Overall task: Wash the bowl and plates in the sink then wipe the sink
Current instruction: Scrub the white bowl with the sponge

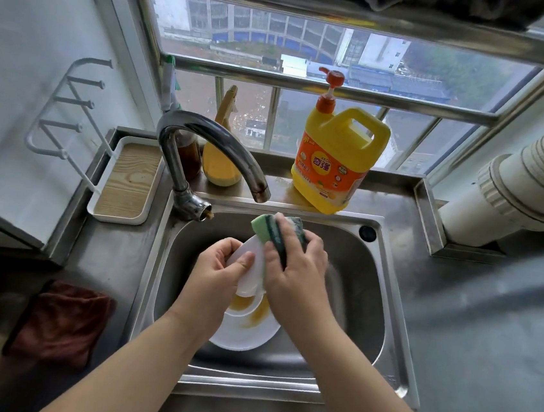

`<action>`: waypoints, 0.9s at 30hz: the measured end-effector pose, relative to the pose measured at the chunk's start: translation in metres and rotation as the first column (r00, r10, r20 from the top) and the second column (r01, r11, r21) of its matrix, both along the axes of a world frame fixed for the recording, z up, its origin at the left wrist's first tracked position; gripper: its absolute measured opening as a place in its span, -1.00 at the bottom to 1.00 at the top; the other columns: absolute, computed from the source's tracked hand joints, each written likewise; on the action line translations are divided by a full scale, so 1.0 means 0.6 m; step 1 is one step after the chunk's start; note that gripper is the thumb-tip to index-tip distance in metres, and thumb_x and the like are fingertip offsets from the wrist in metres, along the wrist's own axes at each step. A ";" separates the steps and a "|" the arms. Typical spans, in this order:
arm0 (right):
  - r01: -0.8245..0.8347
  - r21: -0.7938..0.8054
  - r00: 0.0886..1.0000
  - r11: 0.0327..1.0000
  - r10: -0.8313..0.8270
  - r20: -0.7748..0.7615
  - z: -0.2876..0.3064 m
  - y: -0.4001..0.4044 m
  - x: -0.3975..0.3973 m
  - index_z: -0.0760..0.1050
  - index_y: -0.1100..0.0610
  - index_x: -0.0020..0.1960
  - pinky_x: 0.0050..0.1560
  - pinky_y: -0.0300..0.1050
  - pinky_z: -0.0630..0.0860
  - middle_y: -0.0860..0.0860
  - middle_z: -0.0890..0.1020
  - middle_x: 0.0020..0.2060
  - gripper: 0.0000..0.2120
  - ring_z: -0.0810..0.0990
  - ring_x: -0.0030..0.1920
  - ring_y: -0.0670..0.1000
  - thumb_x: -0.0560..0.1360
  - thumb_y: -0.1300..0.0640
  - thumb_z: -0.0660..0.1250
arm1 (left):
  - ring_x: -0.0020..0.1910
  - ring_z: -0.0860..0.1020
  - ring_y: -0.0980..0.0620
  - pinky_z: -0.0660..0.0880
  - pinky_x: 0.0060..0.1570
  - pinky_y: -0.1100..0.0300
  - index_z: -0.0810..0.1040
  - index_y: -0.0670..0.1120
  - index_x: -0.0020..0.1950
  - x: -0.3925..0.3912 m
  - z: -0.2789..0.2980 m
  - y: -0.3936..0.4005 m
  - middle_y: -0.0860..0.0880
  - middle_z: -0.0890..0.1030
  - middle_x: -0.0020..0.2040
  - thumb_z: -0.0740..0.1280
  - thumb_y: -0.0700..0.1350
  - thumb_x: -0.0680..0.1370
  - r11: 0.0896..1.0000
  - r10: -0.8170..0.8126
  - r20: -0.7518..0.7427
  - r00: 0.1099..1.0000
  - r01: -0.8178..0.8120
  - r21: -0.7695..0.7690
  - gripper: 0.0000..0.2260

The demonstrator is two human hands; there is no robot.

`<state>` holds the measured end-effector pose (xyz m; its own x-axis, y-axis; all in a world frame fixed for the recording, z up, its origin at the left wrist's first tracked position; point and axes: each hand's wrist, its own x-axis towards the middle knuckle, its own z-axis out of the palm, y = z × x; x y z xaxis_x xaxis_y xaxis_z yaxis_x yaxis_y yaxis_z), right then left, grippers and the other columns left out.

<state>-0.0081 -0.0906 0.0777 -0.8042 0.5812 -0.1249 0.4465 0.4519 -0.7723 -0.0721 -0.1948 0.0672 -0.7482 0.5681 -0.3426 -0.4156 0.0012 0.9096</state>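
Observation:
Over the steel sink (353, 281), my left hand (220, 267) grips a small white plate (251, 277) by its left edge, tilted up on its side. My right hand (294, 268) holds a green sponge (273, 231) with a dark scouring face and presses it against the plate's right side. Below them in the basin lie a white plate (243, 333) and a smaller white dish (243, 305), both smeared with yellow-brown sauce. My forearms partly hide both.
The curved faucet (210, 145) arches over the basin; no water is visible. A yellow detergent jug (339, 159) with an orange pump stands on the back ledge beside a yellow spray bottle (220, 153). A white tray (125, 180) sits left, a dark red cloth (60, 321) lower left.

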 end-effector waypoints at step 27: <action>-0.008 -0.867 0.948 0.499 -0.271 -0.165 -0.027 0.083 0.020 0.44 -0.03 0.32 -0.15 -0.15 0.55 0.07 0.60 0.12 -0.66 0.62 -0.04 -0.01 0.56 0.15 0.23 | -0.09 0.52 -0.07 0.44 -0.05 0.08 0.53 -0.24 0.08 -0.031 -0.023 -0.024 -0.19 0.57 -0.07 0.33 0.00 0.21 0.972 -0.207 0.191 0.959 0.180 0.152 -0.49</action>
